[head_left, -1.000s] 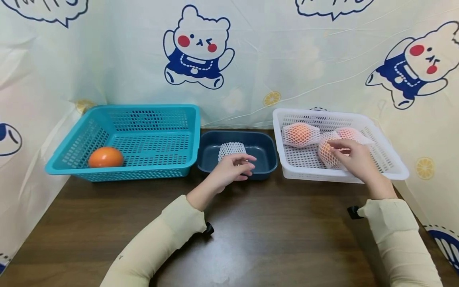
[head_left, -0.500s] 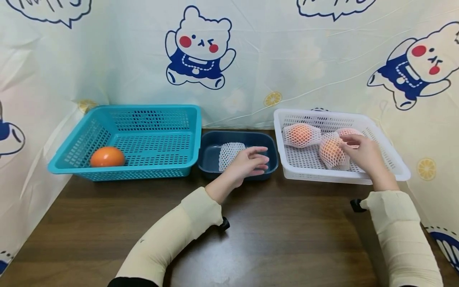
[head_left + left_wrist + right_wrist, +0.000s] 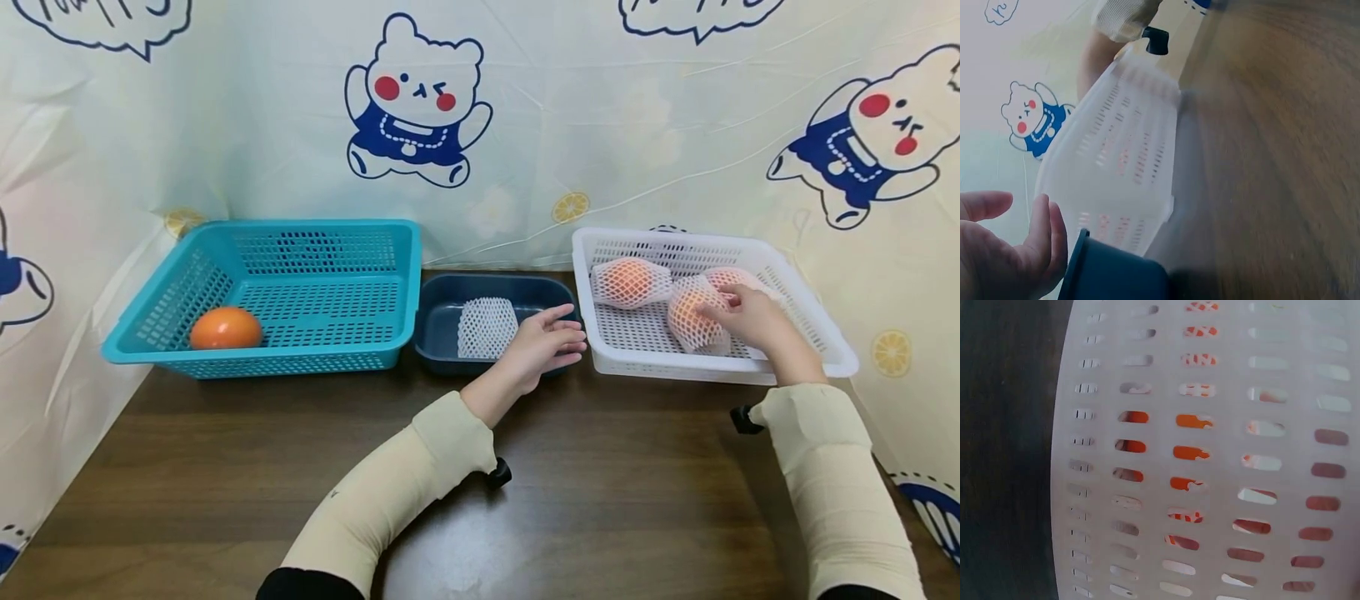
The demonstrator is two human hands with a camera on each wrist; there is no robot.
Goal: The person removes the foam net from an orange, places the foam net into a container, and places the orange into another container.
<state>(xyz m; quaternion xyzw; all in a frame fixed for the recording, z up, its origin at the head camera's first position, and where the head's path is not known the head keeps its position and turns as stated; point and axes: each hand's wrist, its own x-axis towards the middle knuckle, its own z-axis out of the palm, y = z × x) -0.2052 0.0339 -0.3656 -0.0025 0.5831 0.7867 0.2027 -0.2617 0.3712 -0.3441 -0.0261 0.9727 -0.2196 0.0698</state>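
My right hand (image 3: 753,318) reaches into the white basket (image 3: 686,371), its thumb and forefinger apart at the right side of a round orange fruit (image 3: 693,317) in a white foam net. A second netted fruit (image 3: 628,282) lies to its left, and a third (image 3: 731,277) sits behind, partly hidden by the fingers. The right wrist view shows mostly the slotted basket wall (image 3: 1222,444). With fingers spread, my left hand (image 3: 536,346) hovers over the right end of the dark blue tub (image 3: 442,362), holding nothing. An empty foam net (image 3: 486,327) lies inside that tub.
A teal basket (image 3: 337,354) stands at the left, with one bare orange fruit (image 3: 227,327) in its front left corner. The three containers stand in a row along the back of the brown wooden table (image 3: 600,500). A printed curtain (image 3: 525,125) hangs behind them.
My left hand has moved right, off the foam net towards the white basket. The right hand shifted right, then came back slightly left beside the middle netted fruit. The fruits have barely moved.
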